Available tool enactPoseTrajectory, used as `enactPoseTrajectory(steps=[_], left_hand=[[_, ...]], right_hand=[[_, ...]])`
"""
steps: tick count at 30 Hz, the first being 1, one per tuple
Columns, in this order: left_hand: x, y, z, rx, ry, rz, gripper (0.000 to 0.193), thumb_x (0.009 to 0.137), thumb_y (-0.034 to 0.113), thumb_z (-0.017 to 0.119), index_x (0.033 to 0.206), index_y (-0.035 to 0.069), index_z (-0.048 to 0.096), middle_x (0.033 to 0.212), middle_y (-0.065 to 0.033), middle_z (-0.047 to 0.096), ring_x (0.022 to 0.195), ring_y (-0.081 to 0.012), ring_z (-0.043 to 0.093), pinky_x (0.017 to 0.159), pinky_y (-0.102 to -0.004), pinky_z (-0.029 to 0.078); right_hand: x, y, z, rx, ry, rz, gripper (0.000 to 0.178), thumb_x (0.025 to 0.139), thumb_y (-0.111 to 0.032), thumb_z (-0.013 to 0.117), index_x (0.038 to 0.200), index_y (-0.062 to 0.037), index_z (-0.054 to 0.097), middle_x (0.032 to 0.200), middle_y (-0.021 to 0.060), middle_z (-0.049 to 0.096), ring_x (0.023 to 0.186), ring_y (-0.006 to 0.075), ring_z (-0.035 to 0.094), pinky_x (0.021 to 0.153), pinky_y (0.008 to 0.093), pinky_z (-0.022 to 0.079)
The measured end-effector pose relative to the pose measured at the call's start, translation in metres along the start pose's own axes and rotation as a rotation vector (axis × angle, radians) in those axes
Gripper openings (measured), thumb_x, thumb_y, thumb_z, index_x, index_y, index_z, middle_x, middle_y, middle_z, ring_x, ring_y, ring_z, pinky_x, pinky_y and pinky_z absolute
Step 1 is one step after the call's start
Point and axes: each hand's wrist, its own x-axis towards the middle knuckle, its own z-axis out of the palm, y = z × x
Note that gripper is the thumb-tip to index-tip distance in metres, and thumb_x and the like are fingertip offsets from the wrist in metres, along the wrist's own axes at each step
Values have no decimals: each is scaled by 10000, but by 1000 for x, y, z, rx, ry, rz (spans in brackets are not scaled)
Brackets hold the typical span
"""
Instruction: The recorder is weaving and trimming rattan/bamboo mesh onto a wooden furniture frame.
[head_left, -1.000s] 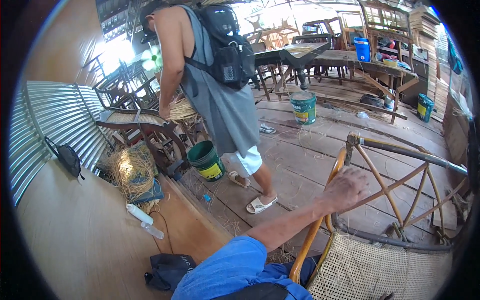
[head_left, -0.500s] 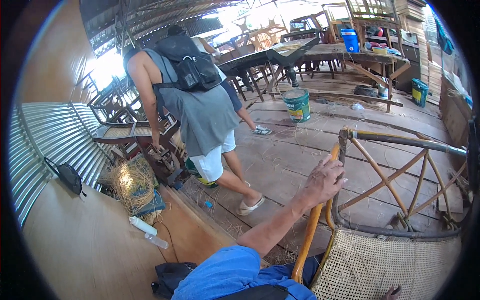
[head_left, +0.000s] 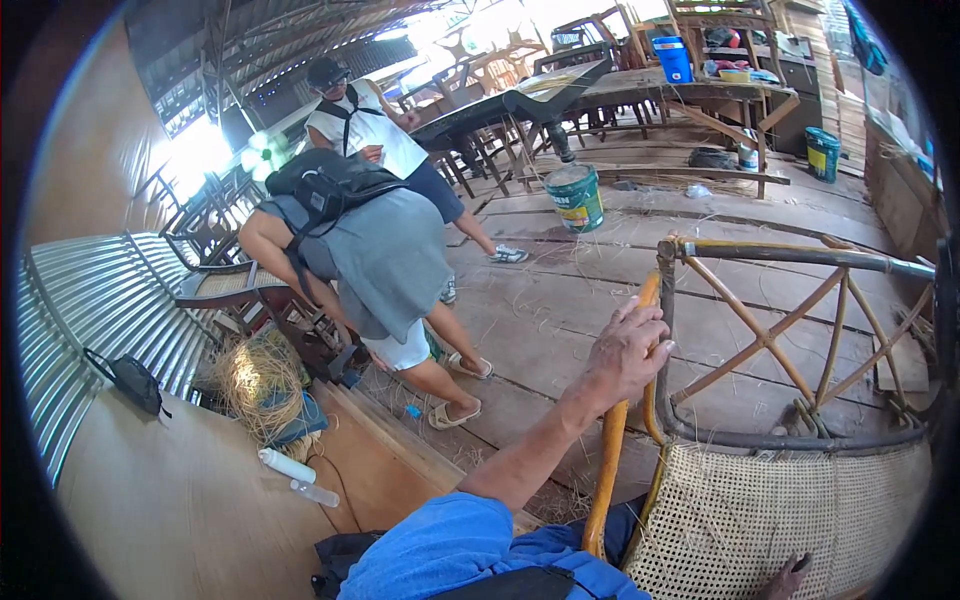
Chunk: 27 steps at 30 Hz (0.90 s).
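Note:
My left hand (head_left: 632, 350) is closed round the upper part of a curved, orange-brown rattan armrest (head_left: 606, 480). The armrest belongs to a rattan chair frame (head_left: 768, 338) with crossed poles and dark, bent edge poles. Below the crossed poles stretches a pale woven cane panel (head_left: 740, 500) with open holes, and loose strands lie on it. My right hand (head_left: 788, 578) rests at the panel's lower part. Only some of its fingers show there, apart and holding nothing visible; the rest is cut off by the picture's lower edge.
A person in grey with a backpack (head_left: 335, 190) bends over dark chair frames at left; another in white (head_left: 372, 135) stands behind. A green bucket (head_left: 575, 198) stands on the plank floor. Coiled cane strips (head_left: 262, 385), a white bottle (head_left: 286, 466) and a clear bottle (head_left: 315, 492) lie at left.
The person in grey has bent lower and shifted left, bringing the person in white into fuller view. My view has turned slightly; my left hand keeps its grip on the armrest.

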Motion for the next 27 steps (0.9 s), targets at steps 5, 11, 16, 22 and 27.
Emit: enactPoseTrajectory(steps=[5, 11, 16, 22, 27], left_hand=[[-5, 4, -1, -18, 61, -123, 338, 818, 167, 606, 1116, 19, 545, 1197, -176, 497, 1122, -337, 476, 997, -390, 361], [-19, -8, 13, -356, 199, -438, 628, 857, 192, 579, 1350, -48, 272, 1210, -177, 480, 1103, -219, 497, 934, -318, 408], [-20, -2, 1, -812, 37, -721, 688, 851, 253, 601, 1360, -46, 247, 1170, -123, 486, 992, -125, 534, 735, -259, 487], [-35, 10, -4, -1006, -84, -884, 526, 855, 320, 601, 1214, -7, 399, 1015, -62, 520, 735, -104, 573, 571, -237, 488], [-53, 5, 6, -1143, -29, -813, 388, 861, 338, 596, 1065, 37, 459, 854, -15, 505, 595, -93, 538, 546, -237, 471]], right_hand=[[2, -4, 1, 49, 9, -6, 512, 867, -346, 582, 1210, 24, 494, 1137, 210, 575, 1041, 327, 558, 889, 388, 449], [3, 2, 4, 78, 11, 14, 515, 866, -344, 591, 1203, 33, 496, 1144, 210, 573, 1062, 314, 554, 906, 380, 446], [-1, -4, 2, 48, 49, -11, 501, 868, -326, 592, 1201, 38, 500, 1156, 214, 568, 1073, 319, 550, 912, 374, 446], [-2, -5, -1, 49, 11, -15, 500, 869, -300, 592, 1210, 52, 490, 1148, 227, 566, 1057, 333, 552, 900, 385, 445], [0, -10, -3, 78, -23, -7, 496, 871, -301, 585, 1203, 56, 492, 1138, 230, 565, 1048, 339, 549, 892, 391, 444]])
